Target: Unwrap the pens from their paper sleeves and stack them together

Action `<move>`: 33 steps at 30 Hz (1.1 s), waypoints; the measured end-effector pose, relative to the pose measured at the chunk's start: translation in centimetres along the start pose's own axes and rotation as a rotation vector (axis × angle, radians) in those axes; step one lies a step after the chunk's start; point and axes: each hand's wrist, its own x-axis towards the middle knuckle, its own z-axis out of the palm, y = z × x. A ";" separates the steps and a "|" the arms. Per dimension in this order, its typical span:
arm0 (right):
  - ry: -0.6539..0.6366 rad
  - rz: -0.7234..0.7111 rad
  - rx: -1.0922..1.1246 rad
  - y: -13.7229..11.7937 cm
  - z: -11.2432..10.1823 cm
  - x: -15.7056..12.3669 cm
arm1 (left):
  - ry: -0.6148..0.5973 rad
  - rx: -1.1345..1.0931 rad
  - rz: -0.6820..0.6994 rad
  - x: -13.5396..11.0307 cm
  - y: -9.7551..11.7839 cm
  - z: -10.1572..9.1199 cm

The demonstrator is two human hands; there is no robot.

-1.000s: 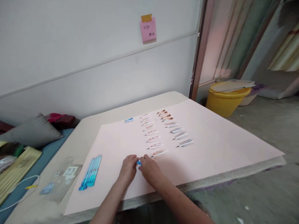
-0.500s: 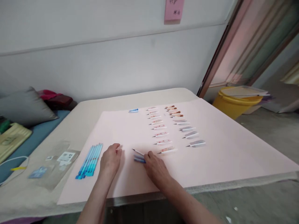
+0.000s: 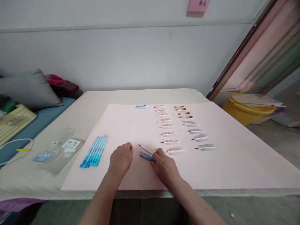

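Left hand point(image 3: 120, 160) withdrew; blue barrel point(image 3: 146, 156) pokes from right hand point(image 3: 165, 165).

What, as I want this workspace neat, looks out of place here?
A small white scrap lies on the floor like litter. No spill shows around the blue pen parts at the right hand; fine damage is too small to tell.

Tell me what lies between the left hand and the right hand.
In the head view, a white refill and blue pen parts jut from the right hand toward the left hand, over the pink sheet.
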 end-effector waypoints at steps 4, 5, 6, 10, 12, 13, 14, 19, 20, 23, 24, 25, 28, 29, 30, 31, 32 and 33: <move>-0.037 -0.031 -0.015 -0.3 0.1 -0.4 | -0.009 0.018 0.007 0.1 0.0 0.4; -0.051 -0.036 -0.014 -0.5 0.1 -0.5 | -0.010 0.024 0.006 0.2 0.0 0.4; -0.064 -0.040 -0.011 -0.6 0.1 -0.6 | -0.012 0.030 0.005 0.2 0.0 0.5; -0.050 -0.046 0.013 -0.7 0.0 -0.7 | -0.026 0.053 0.015 0.4 0.0 0.7; -0.014 -0.038 0.023 -0.5 0.0 -0.6 | -0.030 0.060 0.016 0.4 0.0 0.8; 0.001 -0.024 0.021 -0.3 0.0 -0.5 | -0.033 0.064 0.014 0.4 0.1 0.8; 0.012 -0.006 0.015 -0.1 0.0 -0.5 | -0.037 0.067 0.012 0.4 0.1 0.8; 0.001 0.054 -0.034 0.9 -0.1 0.2 | -0.047 0.060 0.009 0.3 0.6 0.7; -0.008 0.046 -0.037 0.9 -0.1 0.3 | -0.045 0.057 0.001 0.3 0.7 0.7; -0.012 0.017 -0.039 0.8 -0.1 0.7 | -0.021 0.044 -0.021 0.3 1.0 0.4; -0.009 0.007 -0.041 0.7 0.0 0.8 | -0.007 0.032 -0.024 0.3 1.1 0.3; -0.008 -0.001 -0.042 0.7 0.0 1.0 | 0.005 0.015 -0.026 0.3 1.2 0.1; -0.024 -0.019 -0.042 0.6 0.3 1.3 | 0.023 -0.092 -0.028 0.5 0.9 -0.4; -0.030 -0.023 -0.036 0.6 0.3 1.3 | 0.028 -0.147 -0.030 0.6 0.8 -0.5; -0.033 -0.025 -0.027 0.6 0.3 1.4 | 0.037 -0.210 -0.032 0.7 0.5 -0.6; -0.030 -0.026 -0.012 0.6 0.2 1.4 | 0.049 -0.286 -0.037 0.8 0.3 -0.7; -0.020 -0.023 0.013 0.6 -0.1 1.5 | 0.062 -0.373 -0.047 0.9 0.1 -0.7; -0.004 -0.014 0.047 0.7 -0.3 1.5 | 0.072 -0.471 -0.064 0.9 0.0 -0.6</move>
